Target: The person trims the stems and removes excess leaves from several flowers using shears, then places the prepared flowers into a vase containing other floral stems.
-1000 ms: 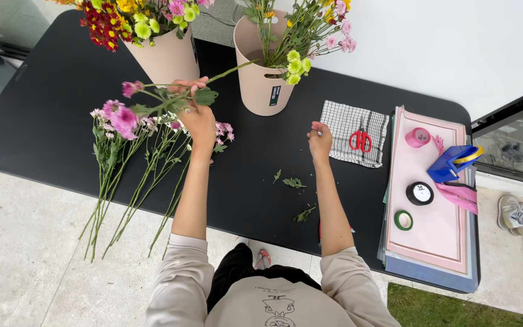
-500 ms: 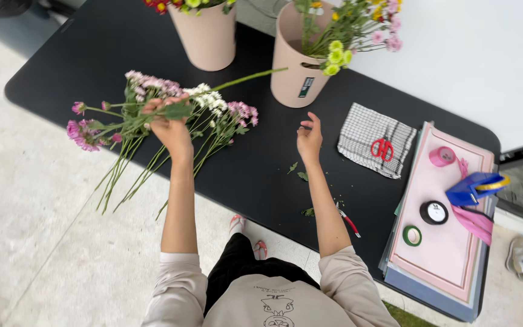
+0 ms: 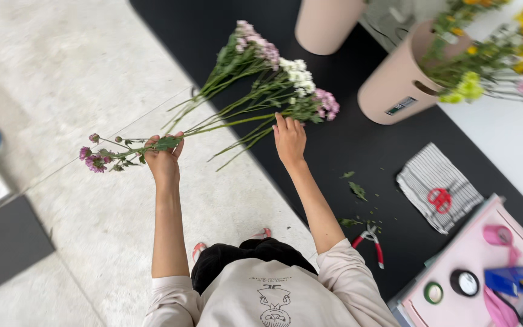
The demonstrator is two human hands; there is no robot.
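My left hand [image 3: 163,158] is closed around a single long green stem with small pink buds [image 3: 95,158], held out over the pale floor to the left of the black table [image 3: 358,158]. The stem runs right toward my right hand [image 3: 289,138], whose fingers rest on its far end at the table's edge. Just beyond lies a bunch of pink and white flowers [image 3: 279,72] with stems overhanging the table edge.
Two beige vases [image 3: 394,82] [image 3: 325,25] with flowers stand at the back. A striped cloth [image 3: 437,186] carries red scissors [image 3: 439,198]. Red-handled pruners [image 3: 370,238] and leaf scraps lie near me. A pink tray [image 3: 485,278] with tape rolls sits at right.
My left hand has drawn one stem out leftward, away from the bunch and over the floor. My right hand has moved left to the stems. The view has swung leftward.
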